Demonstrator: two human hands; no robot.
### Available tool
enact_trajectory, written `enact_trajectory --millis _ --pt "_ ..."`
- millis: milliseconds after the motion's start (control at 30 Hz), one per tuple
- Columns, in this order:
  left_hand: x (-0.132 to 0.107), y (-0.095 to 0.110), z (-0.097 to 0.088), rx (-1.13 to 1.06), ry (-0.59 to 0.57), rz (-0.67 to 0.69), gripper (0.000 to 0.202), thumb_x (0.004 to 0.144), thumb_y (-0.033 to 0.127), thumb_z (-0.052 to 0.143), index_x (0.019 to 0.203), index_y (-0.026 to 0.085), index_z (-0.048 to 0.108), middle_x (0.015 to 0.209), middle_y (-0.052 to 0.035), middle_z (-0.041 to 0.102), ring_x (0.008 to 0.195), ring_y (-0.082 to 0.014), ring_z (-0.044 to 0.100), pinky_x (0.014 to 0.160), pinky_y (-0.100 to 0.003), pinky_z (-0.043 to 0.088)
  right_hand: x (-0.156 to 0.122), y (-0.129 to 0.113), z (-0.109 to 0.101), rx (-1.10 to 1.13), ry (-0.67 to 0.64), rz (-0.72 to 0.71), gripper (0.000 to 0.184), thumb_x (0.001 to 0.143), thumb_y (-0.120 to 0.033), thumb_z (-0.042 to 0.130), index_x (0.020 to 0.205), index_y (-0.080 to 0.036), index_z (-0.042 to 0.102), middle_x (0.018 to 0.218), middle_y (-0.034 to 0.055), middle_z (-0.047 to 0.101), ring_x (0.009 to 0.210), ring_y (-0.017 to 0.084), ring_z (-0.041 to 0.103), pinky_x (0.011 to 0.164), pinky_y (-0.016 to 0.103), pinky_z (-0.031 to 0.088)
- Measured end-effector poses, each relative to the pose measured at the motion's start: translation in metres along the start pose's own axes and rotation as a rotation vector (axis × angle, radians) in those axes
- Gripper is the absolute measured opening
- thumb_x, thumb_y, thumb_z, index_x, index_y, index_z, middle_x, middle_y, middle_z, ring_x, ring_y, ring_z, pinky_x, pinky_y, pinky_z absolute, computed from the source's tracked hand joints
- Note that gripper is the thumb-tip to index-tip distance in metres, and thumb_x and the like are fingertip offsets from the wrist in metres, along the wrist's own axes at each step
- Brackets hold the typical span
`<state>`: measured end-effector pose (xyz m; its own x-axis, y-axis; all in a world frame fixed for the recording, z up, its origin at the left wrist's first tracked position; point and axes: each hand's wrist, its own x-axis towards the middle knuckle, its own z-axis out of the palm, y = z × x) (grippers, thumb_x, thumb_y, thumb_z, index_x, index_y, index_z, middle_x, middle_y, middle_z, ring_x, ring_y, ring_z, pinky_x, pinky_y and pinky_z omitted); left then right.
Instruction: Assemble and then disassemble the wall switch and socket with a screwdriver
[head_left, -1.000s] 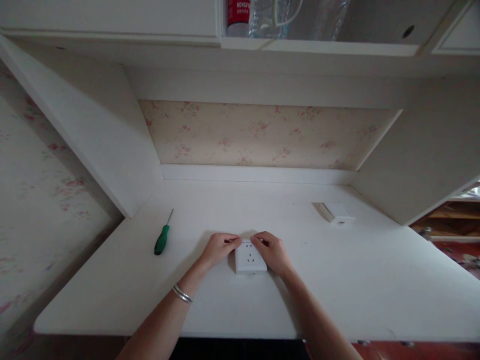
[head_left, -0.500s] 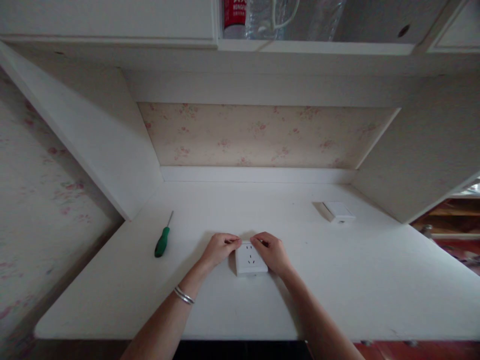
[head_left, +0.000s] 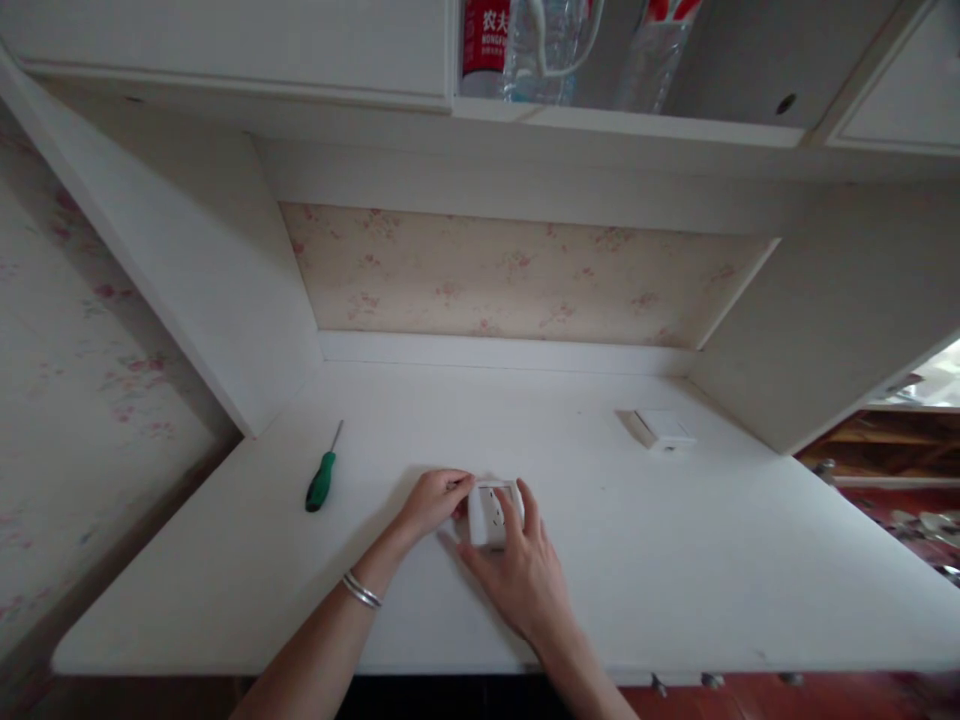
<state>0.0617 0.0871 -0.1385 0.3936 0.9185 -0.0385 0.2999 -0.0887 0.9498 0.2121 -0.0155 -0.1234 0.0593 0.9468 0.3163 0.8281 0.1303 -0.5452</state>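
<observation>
White square plastic socket w/ dark slots (head_left: 484, 527) is seen just below ctr of frame, laid face-up on the wide white smooth-topped surface (head_left: 300, 600). Its upper-left corner is pinched by the left hand (head_left: 441, 498), thumb & fingers brought together there. A pair of thin silvery bangles (head_left: 361, 590) is worn on that wrist. Socket's face & right edge are covered in part by the right hand (head_left: 521, 565), fingers spread apart, thumb set by the lower-left corner; whether it's clamped on or only laid over can't be told. Some slots are hidden by a finger.

Green-handled screwdriver w/ thin metal shaft (head_left: 320, 483) is placed left of ctr, tip pointed up & slightly right, well apart from both hands. A 2nd white boxy plastic fitting (head_left: 664, 430) is set right of ctr, farther back, touched by neither hand. Back wall, mid-frame, is covered w/ cream floral wallpaper (head_left: 517, 285). At top of frame, clear plastic bottle w/ red label (head_left: 485, 45) is kept in an open cabinet compartment, among other clear plastic items.
</observation>
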Motion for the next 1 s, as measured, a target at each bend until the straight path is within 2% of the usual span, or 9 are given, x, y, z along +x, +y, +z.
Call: enact_trajectory --millis 100,200,300,367,467,567,800,900,1000 --pt "-0.004 0.001 -0.002 -0.009 -0.038 0.028 0.047 0.085 0.052 0.047 0.091 0.012 0.07 0.069 -0.0034 0.066 0.059 -0.014 0.056 0.056 -0.023 0.045 -0.003 -0.006 0.009 -0.051 0.045 -0.023 0.069 0.073 -0.046 0.066 0.133 -0.028 0.039 0.149 0.0135 0.025 0.12 0.039 0.044 0.09 0.053 0.044" --pt "-0.007 0.002 -0.004 -0.036 -0.058 0.051 0.048 0.085 0.05 0.049 0.11 0.013 0.066 0.089 -0.0073 0.07 0.07 -0.0159 0.06 0.064 -0.026 0.049 0.002 0.0 0.011 -0.045 0.048 -0.046 0.067 0.072 -0.037 0.066 0.133 -0.029 0.039 0.148 0.0124 0.026 0.121 0.038 0.043 0.09 0.052 0.045" --pt "-0.007 0.0 -0.005 -0.078 -0.034 0.024 0.052 0.084 0.049 0.052 0.122 0.013 0.059 0.108 -0.011 0.066 0.08 -0.018 0.063 0.066 -0.028 0.051 0.007 0.014 0.005 -0.03 0.052 -0.048 0.07 0.069 -0.033 0.067 0.133 -0.03 0.039 0.148 0.0105 0.027 0.12 0.036 0.045 0.09 0.05 0.047" --pt "-0.005 -0.003 -0.005 -0.086 -0.022 -0.001 0.053 0.084 0.049 0.052 0.122 0.013 0.057 0.11 -0.012 0.065 0.08 -0.0181 0.064 0.065 -0.028 0.052 0.012 0.032 -0.005 -0.032 0.058 -0.046 0.068 0.07 -0.035 0.066 0.133 -0.03 0.041 0.147 0.0095 0.028 0.119 0.034 0.047 0.091 0.048 0.047" --pt "-0.002 -0.008 -0.004 -0.052 -0.005 -0.021 0.05 0.084 0.048 0.051 0.118 0.012 0.059 0.102 -0.0117 0.067 0.075 -0.017 0.065 0.065 -0.028 0.051 0.023 0.074 -0.029 -0.063 0.045 -0.061 0.061 0.074 -0.041 0.062 0.131 -0.029 0.043 0.147 0.0093 0.027 0.115 0.03 0.052 0.092 0.045 0.047" --pt "-0.001 -0.01 -0.003 0.0 -0.009 -0.025 0.049 0.084 0.047 0.051 0.116 0.012 0.061 0.093 -0.0095 0.069 0.072 -0.0162 0.064 0.062 -0.027 0.05 0.039 0.133 -0.061 -0.156 0.081 -0.006 0.059 0.077 -0.048 0.058 0.13 -0.027 0.045 0.145 0.011 0.028 0.108 0.028 0.056 0.088 0.044 0.049" --pt "0.0 -0.002 0.0 0.201 -0.022 0.03 0.045 0.085 0.047 0.049 0.113 0.015 0.064 0.085 -0.0063 0.069 0.069 -0.0153 0.06 0.063 -0.024 0.045 0.057 0.27 -0.125 -0.271 0.202 0.169 0.075 0.067 -0.061 0.061 0.128 -0.02 0.046 0.139 0.018 0.034 0.113 0.035 0.05 0.088 0.044 0.047" --pt "-0.001 -0.001 0.0 0.219 -0.014 0.039 0.043 0.085 0.045 0.048 0.112 0.016 0.065 0.085 -0.0058 0.069 0.071 -0.0155 0.061 0.065 -0.024 0.045 0.061 0.307 -0.138 -0.242 0.227 0.211 0.074 0.066 -0.064 0.059 0.126 -0.022 0.048 0.138 0.0187 0.035 0.115 0.035 0.049 0.087 0.042 0.046" --pt "-0.002 0.0 0.0 0.225 -0.012 0.045 0.042 0.086 0.045 0.046 0.111 0.016 0.065 0.083 -0.005 0.068 0.069 -0.0153 0.06 0.065 -0.025 0.045 0.068 0.327 -0.147 -0.216 0.187 0.226 0.083 0.058 -0.066 0.063 0.127 -0.021 0.048 0.14 0.02 0.032 0.112 0.039 0.05 0.083 0.046 0.047"
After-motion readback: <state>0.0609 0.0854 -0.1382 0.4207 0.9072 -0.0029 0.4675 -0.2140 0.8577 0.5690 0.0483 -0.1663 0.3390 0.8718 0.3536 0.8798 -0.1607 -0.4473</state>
